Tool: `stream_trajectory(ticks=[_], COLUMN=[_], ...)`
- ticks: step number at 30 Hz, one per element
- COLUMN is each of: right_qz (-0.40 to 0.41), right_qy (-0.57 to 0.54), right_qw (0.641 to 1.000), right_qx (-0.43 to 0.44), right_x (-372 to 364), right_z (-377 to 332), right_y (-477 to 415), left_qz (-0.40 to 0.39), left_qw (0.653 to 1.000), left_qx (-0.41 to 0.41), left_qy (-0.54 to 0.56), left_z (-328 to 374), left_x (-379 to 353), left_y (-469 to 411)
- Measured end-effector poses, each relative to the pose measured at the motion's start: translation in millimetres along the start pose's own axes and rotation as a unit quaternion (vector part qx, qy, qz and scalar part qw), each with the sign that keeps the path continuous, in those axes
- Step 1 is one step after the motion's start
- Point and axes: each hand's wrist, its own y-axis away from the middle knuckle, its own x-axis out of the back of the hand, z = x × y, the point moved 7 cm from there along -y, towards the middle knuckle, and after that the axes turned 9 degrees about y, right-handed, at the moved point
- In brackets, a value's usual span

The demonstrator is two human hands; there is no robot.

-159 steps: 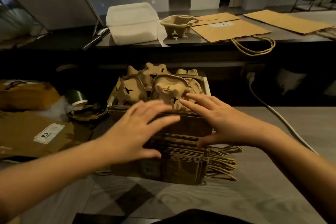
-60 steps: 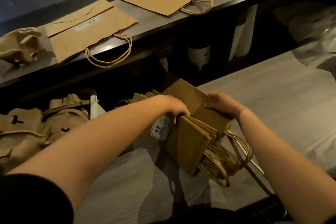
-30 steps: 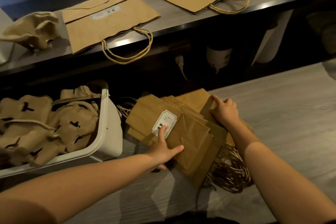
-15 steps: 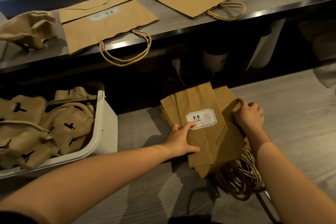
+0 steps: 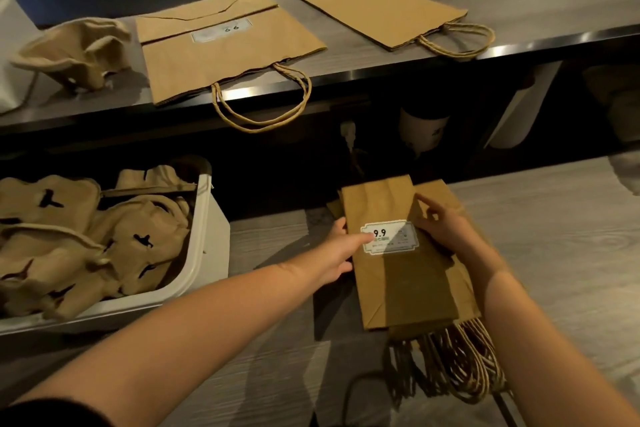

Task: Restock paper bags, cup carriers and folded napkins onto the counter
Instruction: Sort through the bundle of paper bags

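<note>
A stack of folded brown paper bags (image 5: 405,281) lies on the lower grey wooden table, handles toward me, a white "9.9" label on the top bag. My left hand (image 5: 337,253) grips the stack's left edge, thumb on the label. My right hand (image 5: 441,225) rests on the stack's upper right, fingers curled over the top bag. On the raised counter (image 5: 540,0) lie two flat paper bags (image 5: 225,45) (image 5: 381,7) and one pulp cup carrier (image 5: 74,52). A white bin (image 5: 204,236) at left holds several cup carriers (image 5: 86,236).
A white container's edge (image 5: 10,52) shows at the counter's far left. Under the counter are a paper cup (image 5: 422,128), a white tube-like sleeve (image 5: 519,107) and a wall plug (image 5: 348,132). A dark cable (image 5: 356,388) runs near the bag handles.
The bag stack came out from beside the bin and was laid flat and squared up on the table to the right. Both hands have stayed on it, now steadying its sides.
</note>
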Motion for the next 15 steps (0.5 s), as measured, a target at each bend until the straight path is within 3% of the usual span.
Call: stream_trajectory(ticks=[7,15], right_qz=[0.025,0.029], right_qy=[-0.025,0.056], right_qw=[0.997,0.997], right_qx=[-0.064,-0.054], right_x=[-4.3,-8.2], right_z=[25.5,18.5], right_y=[-6.7,-10.2], left_qz=[0.017,0.004], left_qw=[0.996,0.994], left_qx=[0.022,0.1], left_qy=[-0.081,-0.032], left_z=[-15.2,-32.3], left_x=[-10.2,1.8], left_y=[-10.1,-8.6])
